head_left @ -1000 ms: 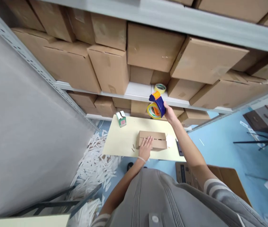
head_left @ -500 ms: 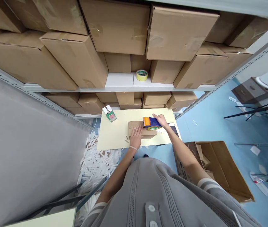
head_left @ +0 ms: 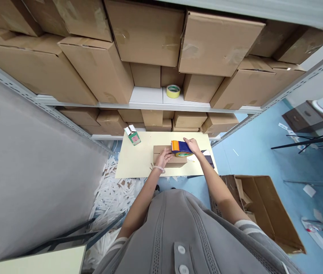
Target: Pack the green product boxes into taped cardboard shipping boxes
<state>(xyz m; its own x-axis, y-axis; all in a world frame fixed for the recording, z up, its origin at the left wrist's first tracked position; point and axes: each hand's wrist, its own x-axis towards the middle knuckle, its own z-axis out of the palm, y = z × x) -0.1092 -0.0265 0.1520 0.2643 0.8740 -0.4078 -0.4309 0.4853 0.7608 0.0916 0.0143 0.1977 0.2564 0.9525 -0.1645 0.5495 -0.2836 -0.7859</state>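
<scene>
A small brown cardboard carton (head_left: 175,161) lay on the cream tabletop (head_left: 135,163), straight ahead at twelve o'clock from the wearer. The right hand (head_left: 192,145) was wrapped around the handle end of a blue-and-orange packing-tape dispenser (head_left: 183,147), which lay sideways across the upper right of the carton, its orange end toward nine o'clock and its yellow tape roll (head_left: 183,154) on the near side. The left hand (head_left: 164,156) was at the dispenser's eight o'clock, over the carton, fingers extended toward the orange end; whether the fingertips touched it could not be told. A pale band (head_left: 159,168) circled the left wrist.

From the carton, a green-and-white box (head_left: 134,138) stood at ten o'clock, a dark flat object (head_left: 208,159) lay at three, and a yellow tape roll on the shelf (head_left: 173,91) sat at twelve. On the floor, a large cardboard box (head_left: 266,209) lay at four and white paper strips (head_left: 112,201) at eight.
</scene>
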